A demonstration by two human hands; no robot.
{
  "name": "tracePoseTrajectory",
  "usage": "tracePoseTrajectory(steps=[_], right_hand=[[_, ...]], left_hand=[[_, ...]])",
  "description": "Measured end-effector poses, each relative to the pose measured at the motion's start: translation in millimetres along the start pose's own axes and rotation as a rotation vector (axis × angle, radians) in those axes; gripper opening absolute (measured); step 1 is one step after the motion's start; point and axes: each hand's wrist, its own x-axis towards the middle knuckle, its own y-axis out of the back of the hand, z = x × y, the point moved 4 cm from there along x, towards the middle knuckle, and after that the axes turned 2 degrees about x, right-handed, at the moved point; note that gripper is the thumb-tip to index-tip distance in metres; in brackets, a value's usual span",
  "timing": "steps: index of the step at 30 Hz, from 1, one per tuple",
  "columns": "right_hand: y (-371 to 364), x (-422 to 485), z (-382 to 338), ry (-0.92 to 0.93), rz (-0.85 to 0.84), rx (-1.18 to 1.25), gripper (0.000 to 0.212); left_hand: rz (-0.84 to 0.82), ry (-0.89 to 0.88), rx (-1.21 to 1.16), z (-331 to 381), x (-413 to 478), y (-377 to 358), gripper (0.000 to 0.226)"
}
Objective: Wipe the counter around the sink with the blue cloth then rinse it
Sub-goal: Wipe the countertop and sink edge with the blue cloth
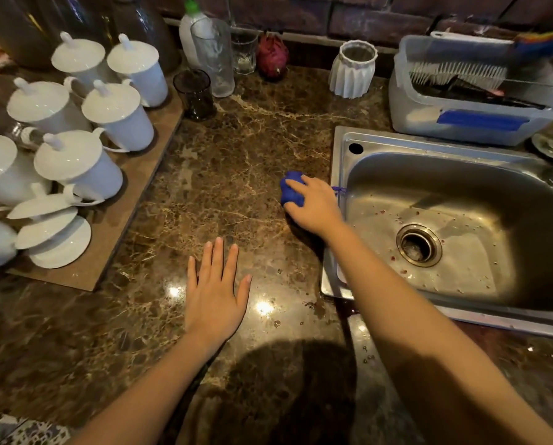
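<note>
We see the sink (342, 155) set in the counter (230, 139); left of it lie the cloth (290, 191), then the lidded cups (121, 114); behind it stands a tub (461, 123).

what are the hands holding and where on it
The right hand grips the bunched blue cloth from above, pressing it on the counter. The left hand lies flat, empty.

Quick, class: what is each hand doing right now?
Left hand: open, flat on the counter, holding nothing.
Right hand: closed on the blue cloth beside the sink.
</note>
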Motion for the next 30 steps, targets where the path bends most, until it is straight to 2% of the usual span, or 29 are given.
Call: tracePoseTrajectory(steps=[2,5,8,12,21,25,30], right_hand=[[-22,-8,-8,0.041,0.026,-0.099,0.058],[-42,-53,-14,0.178,0.09,-0.088,0.059],[-46,-96,-8,0.227,0.03,-0.106,0.052],[-47,-144,-5,0.328,0.053,-0.204,0.048],[-30,-182,16,0.534,0.028,-0.259,0.047],[-24,-194,33,0.563,-0.026,-0.313,0.047],[-5,-212,67,0.495,-0.06,-0.363,0.056]], left_hand=[[-0.001,-0.007,0.009,0,0,0,0.065],[0.001,-0.015,0.011,0,1,1,0.067],[0.006,-0.017,0.005,0,1,1,0.067],[0.008,-0.018,-0.014,0,0,1,0.064],[0.016,-0.022,-0.027,-1,2,1,0.071],[0.014,-0.024,-0.031,-1,2,1,0.069],[0.005,-0.023,-0.036,1,0,3,0.067]])
